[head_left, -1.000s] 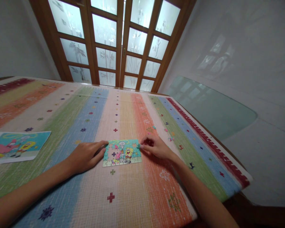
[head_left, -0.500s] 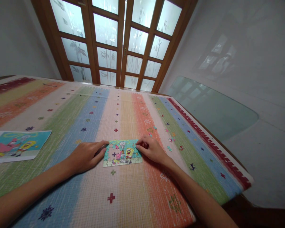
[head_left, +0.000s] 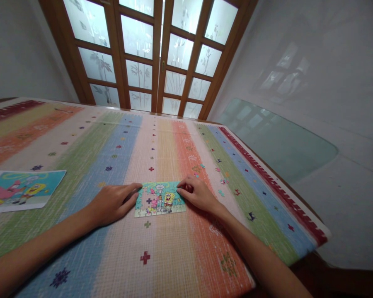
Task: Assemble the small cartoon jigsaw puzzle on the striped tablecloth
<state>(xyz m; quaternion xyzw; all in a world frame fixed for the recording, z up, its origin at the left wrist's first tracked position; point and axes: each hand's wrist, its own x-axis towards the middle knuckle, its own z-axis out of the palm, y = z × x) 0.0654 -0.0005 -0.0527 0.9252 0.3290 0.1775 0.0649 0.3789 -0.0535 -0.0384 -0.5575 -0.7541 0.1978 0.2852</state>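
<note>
A partly filled jigsaw puzzle (head_left: 168, 200) lies on a cloth-covered counter (head_left: 174, 256) between a person's left hand (head_left: 112, 202), its unclenched thumb and forefinger resting apart at the left edge, and right hand (head_left: 201, 196), whose fingers bend together at the upper right, where it cannot be told whether they grip anything. Light, level pressure there, with the left side steadied, would likely keep the puzzle from shifting. Loose pieces (head_left: 223, 181) lie beyond the right hand; a printed picture (head_left: 26, 190) sits well to the left.
</note>
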